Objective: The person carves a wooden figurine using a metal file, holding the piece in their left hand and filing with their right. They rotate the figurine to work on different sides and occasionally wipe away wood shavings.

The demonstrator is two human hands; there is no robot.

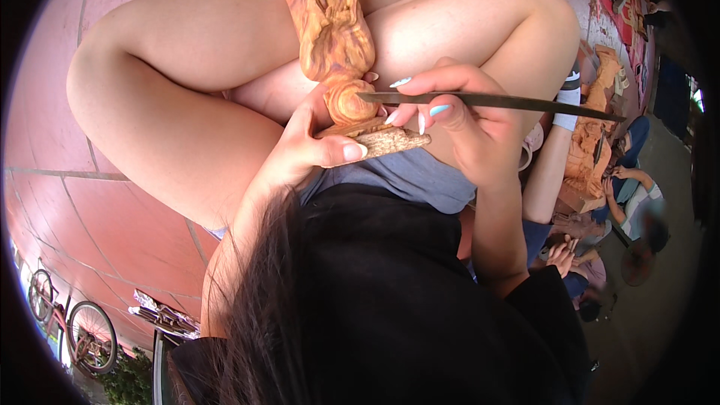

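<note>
A carved wooden figure (328,26) with swirling orange-brown grain lies across my lap, its far end cut off by the upper edge. Near me it narrows to a rounded, ringed knob (349,103), then a rough, flat end piece (391,140). My left hand (313,135) is wrapped round this near end, thumb on the rough piece. Between the fingers and thumb of my right hand (469,116) is a long, thin, dark file (525,103). Its left tip touches the knob, and the rest reaches out to the right. My right fingertips are close beside the knob.
My bare crossed legs (202,37) surround the carving on a red tiled floor (52,135). Another large wood carving (592,142) and seated people (637,206) are at the right. At the lower left are a bundle of tools (169,319) and a bicycle (90,336).
</note>
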